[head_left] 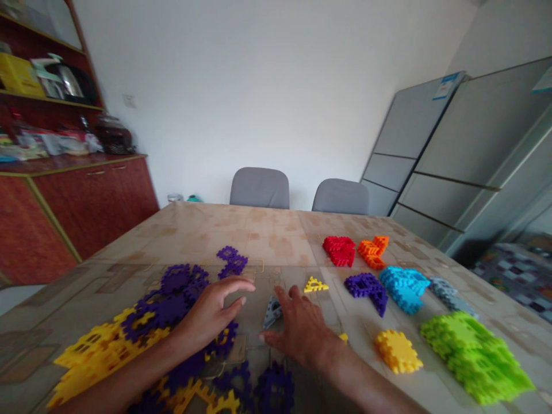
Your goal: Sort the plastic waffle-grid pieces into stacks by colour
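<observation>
My left hand [211, 310] hovers over the near-left heap of interlocking plastic building pieces, its fingers curved and thumb apart, with nothing between them. Beneath and around it lie purple pieces [176, 280] and yellow pieces [92, 348] with notched edges. My right hand [299, 325] reaches over the middle of the table, fingers spread. A small grey triangular piece [272, 312] shows between its thumb and fingertips; whether the fingers touch it I cannot tell. Just beyond that hand lies a yellow triangular piece [315, 284]. Part of another yellow piece [343, 337] peeks out beside the right wrist.
Sorted piles stand on the right: red [339, 251], orange [373, 252], purple [366, 291], light blue [404, 288], grey [451, 295], yellow [397, 351] and green [476, 356]. Two grey chairs [259, 188] stand behind the patterned table [207, 224].
</observation>
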Tool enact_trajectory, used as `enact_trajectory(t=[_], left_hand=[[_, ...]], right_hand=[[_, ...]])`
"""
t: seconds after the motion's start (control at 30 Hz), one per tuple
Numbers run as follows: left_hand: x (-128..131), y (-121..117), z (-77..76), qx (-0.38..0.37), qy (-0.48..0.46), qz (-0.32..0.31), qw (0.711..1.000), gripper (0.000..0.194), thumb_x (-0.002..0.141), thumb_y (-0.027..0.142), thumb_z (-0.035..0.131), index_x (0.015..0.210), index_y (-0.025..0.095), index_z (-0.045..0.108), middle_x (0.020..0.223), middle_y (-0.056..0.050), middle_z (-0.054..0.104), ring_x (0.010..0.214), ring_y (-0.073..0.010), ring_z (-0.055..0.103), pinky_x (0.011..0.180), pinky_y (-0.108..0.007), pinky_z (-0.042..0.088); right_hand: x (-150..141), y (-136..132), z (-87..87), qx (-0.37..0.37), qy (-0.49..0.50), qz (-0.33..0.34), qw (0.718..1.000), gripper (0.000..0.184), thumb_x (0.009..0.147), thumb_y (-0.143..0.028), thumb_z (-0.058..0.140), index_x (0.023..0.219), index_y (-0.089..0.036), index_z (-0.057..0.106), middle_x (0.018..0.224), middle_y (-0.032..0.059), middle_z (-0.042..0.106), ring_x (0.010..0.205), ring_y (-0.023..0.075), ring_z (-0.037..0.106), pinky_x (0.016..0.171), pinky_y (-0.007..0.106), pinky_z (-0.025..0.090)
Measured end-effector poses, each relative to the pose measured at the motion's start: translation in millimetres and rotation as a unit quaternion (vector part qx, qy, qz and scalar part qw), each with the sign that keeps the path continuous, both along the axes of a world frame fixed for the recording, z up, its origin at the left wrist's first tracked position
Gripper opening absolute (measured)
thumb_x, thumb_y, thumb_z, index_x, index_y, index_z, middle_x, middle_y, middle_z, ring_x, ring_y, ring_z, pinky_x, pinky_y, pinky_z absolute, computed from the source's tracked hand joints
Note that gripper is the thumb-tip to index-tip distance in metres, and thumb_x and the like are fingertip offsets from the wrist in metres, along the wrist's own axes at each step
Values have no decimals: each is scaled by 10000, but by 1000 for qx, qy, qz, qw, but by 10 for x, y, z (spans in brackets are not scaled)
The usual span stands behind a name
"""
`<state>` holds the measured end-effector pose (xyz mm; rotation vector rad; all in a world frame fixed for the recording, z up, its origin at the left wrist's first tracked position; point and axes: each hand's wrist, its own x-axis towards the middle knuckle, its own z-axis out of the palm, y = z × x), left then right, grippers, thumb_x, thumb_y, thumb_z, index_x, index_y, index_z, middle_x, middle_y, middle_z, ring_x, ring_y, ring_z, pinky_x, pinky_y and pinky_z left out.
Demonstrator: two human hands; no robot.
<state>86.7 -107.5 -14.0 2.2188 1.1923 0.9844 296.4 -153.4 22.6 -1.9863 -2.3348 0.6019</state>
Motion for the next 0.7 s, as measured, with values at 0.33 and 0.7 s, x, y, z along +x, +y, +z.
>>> enact_trajectory(t=[0.33, 0.7], left_hand=[[-43, 20, -10, 2, -7, -2, 1000, 273, 833, 240, 525, 1001, 241, 741, 1145, -38, 755, 1091, -228, 678, 1012, -368, 493], [-44, 11, -26, -7, 3, -10, 1000, 261, 851, 275, 527, 1004, 246, 736, 1148, -46, 751, 1094, -246, 682, 1011, -377, 495]], right_hand=[[-78, 166, -158, 63, -27, 46, 997, 548, 798, -408, 685, 1243, -103, 591, 1291, 226, 549, 1174, 377, 552, 952, 495, 459], [56, 253, -126, 100, -23, 133, 986, 487, 727, -331, 685, 1134, -70, 628, 1124, 198, 626, 1013, 326, 625, 882, 407, 503]])
